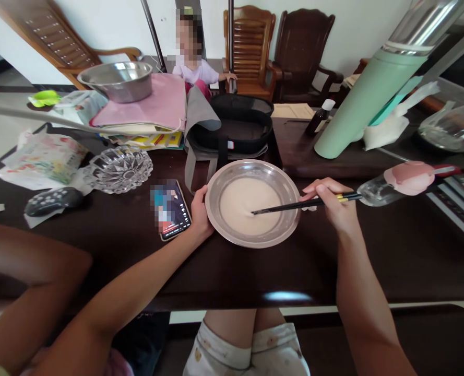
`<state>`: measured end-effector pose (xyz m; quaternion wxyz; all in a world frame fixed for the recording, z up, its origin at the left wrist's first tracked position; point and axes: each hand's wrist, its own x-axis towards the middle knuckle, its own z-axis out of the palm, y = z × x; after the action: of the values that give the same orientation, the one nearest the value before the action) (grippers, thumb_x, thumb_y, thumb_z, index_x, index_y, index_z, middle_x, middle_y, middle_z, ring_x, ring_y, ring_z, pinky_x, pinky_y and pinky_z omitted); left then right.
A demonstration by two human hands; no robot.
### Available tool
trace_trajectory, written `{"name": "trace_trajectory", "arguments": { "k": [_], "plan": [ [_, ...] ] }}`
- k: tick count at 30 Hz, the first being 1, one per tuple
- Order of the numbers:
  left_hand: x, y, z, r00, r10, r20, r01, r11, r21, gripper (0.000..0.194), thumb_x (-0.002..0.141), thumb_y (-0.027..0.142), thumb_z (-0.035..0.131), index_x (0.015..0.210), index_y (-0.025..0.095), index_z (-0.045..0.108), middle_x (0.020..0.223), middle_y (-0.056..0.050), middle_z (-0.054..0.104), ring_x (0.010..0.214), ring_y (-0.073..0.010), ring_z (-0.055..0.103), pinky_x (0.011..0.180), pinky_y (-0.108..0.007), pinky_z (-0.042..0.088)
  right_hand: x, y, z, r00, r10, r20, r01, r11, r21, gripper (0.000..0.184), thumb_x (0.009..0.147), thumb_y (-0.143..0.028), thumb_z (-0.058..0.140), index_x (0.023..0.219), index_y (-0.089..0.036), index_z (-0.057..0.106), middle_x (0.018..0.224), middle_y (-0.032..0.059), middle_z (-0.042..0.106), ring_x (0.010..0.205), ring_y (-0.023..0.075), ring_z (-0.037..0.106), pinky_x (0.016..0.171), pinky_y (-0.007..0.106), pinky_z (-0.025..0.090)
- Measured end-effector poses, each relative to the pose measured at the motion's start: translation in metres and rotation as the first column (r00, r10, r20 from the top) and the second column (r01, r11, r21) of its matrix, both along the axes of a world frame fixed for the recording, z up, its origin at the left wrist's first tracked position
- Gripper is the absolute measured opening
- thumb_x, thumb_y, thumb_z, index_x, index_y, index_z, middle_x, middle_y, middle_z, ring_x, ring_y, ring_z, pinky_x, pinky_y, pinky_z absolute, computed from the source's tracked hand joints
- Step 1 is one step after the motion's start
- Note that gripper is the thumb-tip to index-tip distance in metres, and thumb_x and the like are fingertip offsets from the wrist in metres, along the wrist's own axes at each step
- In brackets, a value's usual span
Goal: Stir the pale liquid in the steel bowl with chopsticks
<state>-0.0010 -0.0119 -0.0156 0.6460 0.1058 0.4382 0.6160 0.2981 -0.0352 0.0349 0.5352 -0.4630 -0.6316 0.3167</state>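
Patterned shorts point(273, 350) lay nearest. On the table point(235, 277) beyond, the left hand point(202, 214), fingers curled, held the steel bowl point(213, 206) by its left rim, seemingly a stiff, sound hold, though the pale batter point(247, 201) would likely slosh. The right hand point(335, 202) pinched black chopsticks point(286, 207).
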Motion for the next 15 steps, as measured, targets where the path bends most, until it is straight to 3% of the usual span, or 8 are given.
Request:
{"name": "trace_trajectory", "arguments": {
  "k": [4, 7, 10, 12, 15],
  "plan": [
    [0.0009, -0.0002, 0.0028, 1.000, 0.008, -0.007, -0.008, 1.000, -0.017, 0.025, 0.078, 0.044, 0.077, 0.079, 0.019, 0.077, 0.077, -0.005, 0.080, 0.097, -0.0335, 0.080, 0.091, -0.041, 0.065, -0.0054, 0.0006, 0.0023, 0.993, 0.081, 0.090, -0.083, 0.997, 0.012, 0.039, 0.098, -0.063, 0.076, 0.086, -0.026, 0.086, 0.082, 0.0046, 0.085, 0.076, 0.0218, 0.082, 0.066, 0.031, 0.064],
    [0.0015, -0.0003, 0.0039, 1.000, 0.010, -0.017, -0.010, 1.000, -0.019, 0.026, 0.079, 0.044, 0.074, 0.078, 0.018, 0.077, 0.076, -0.006, 0.079, 0.098, -0.0332, 0.080, 0.091, -0.040, 0.065, -0.0041, 0.0006, 0.0028, 0.997, 0.005, 0.083, -0.008, 0.999, 0.033, 0.038, 0.098, -0.061, 0.076, 0.085, -0.027, 0.085, 0.082, 0.0044, 0.085, 0.076, 0.0210, 0.081, 0.067, 0.031, 0.064],
    [0.0018, -0.0007, 0.0038, 1.000, 0.004, -0.016, -0.004, 1.000, -0.010, 0.027, 0.078, 0.045, 0.075, 0.079, 0.018, 0.077, 0.079, -0.008, 0.080, 0.100, -0.0347, 0.080, 0.091, -0.041, 0.066, -0.0006, -0.0007, 0.0007, 0.999, -0.039, -0.001, 0.039, 0.999, 0.015, 0.037, 0.100, -0.059, 0.075, 0.088, -0.026, 0.084, 0.074, 0.0028, 0.083, 0.064, 0.0190, 0.078, 0.058, 0.029, 0.060],
    [0.0017, -0.0009, 0.0032, 1.000, -0.004, -0.011, 0.004, 1.000, -0.005, 0.027, 0.076, 0.045, 0.076, 0.080, 0.018, 0.077, 0.080, -0.008, 0.081, 0.101, -0.0361, 0.080, 0.091, -0.042, 0.066, -0.0013, -0.0012, 0.0000, 1.000, 0.007, 0.001, -0.007, 1.000, -0.006, 0.037, 0.099, -0.060, 0.075, 0.088, -0.026, 0.085, 0.072, 0.0028, 0.083, 0.062, 0.0192, 0.077, 0.055, 0.029, 0.059],
    [0.0012, -0.0007, 0.0021, 1.000, -0.009, -0.012, 0.009, 1.000, 0.004, 0.028, 0.074, 0.047, 0.078, 0.080, 0.019, 0.077, 0.080, -0.008, 0.081, 0.103, -0.0371, 0.080, 0.092, -0.044, 0.066, -0.0050, -0.0001, 0.0012, 0.995, 0.068, 0.069, -0.069, 0.998, 0.003, 0.040, 0.097, -0.063, 0.076, 0.086, -0.026, 0.085, 0.078, 0.0041, 0.085, 0.073, 0.0218, 0.082, 0.064, 0.031, 0.065]
  ]
}}
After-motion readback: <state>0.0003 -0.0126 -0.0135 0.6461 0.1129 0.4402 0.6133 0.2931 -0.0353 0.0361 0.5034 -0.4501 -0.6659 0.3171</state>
